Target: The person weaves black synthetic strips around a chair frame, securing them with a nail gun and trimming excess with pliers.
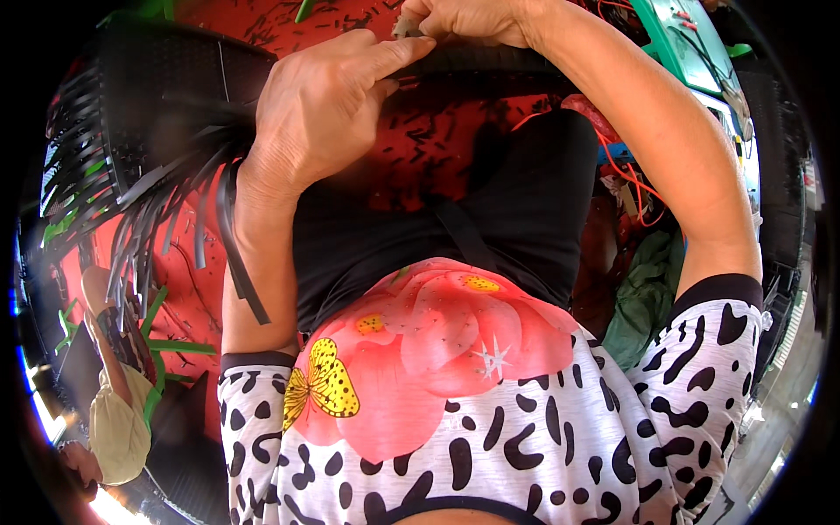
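A black woven panel [188,79] with long loose strips [157,201] lies across the far left. Over its right end is my left hand [324,105], curled, with the index finger stretched toward the right hand. What its fingers grip is hidden from above. My right hand [477,19] is closed at the top edge, its fingertips meeting the left index finger. Between them sits a small greyish piece [405,26], too small to name. A dark band [477,59] runs just below the right hand. One strip hangs down over my left forearm.
Short black offcuts [429,136] litter the red floor [188,302]. To the right are red cords [626,166], green cloth [643,302] and a green-edged tray [691,48]. Another person's arm with a pale sleeve [121,429] shows at the lower left, near green frame legs [179,347].
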`<action>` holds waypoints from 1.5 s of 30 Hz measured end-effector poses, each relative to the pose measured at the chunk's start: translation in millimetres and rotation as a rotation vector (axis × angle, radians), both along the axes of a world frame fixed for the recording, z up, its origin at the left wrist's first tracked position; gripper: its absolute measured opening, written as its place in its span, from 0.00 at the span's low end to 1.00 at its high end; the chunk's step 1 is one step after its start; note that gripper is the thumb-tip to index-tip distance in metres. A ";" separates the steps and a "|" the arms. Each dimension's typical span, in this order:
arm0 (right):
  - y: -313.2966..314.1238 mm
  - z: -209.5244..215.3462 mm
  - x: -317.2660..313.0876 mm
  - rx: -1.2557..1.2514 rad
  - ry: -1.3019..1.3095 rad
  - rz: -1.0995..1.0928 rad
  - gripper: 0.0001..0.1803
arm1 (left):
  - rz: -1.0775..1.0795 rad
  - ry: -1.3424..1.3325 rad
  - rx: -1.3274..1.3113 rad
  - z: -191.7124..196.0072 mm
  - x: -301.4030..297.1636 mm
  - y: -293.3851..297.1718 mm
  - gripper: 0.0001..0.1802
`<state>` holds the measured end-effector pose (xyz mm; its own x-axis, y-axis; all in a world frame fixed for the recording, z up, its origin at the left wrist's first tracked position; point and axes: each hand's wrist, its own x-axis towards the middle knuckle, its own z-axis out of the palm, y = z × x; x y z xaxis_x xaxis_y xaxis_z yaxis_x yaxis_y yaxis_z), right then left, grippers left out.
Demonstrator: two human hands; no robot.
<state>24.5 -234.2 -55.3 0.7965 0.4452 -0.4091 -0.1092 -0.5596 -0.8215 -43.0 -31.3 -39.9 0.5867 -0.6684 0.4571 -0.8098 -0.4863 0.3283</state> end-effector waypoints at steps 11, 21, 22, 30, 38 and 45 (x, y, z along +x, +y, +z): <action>-3.5 -2.5 -5.6 0.059 -0.002 0.098 0.11 | -0.053 0.042 -0.032 -2.6 -3.4 -0.6 0.27; -4.2 30.0 -37.3 -0.161 -0.509 0.248 0.15 | -0.058 0.114 -0.055 -1.6 -3.6 0.5 0.25; -1.6 32.9 -54.4 -0.129 -0.924 0.151 0.16 | -0.055 0.105 -0.072 -1.7 -4.2 4.2 0.25; 19.9 10.2 -105.4 -0.200 -1.527 0.056 0.11 | -0.083 0.158 -0.097 -1.4 0.1 11.8 0.22; 23.0 0.1 -114.3 0.034 -1.678 0.004 0.10 | -0.088 0.221 -0.133 0.1 -5.2 13.5 0.21; 32.3 -4.3 -132.5 0.282 -1.449 -0.008 0.11 | 0.025 0.139 -0.096 -4.8 -10.6 12.7 0.16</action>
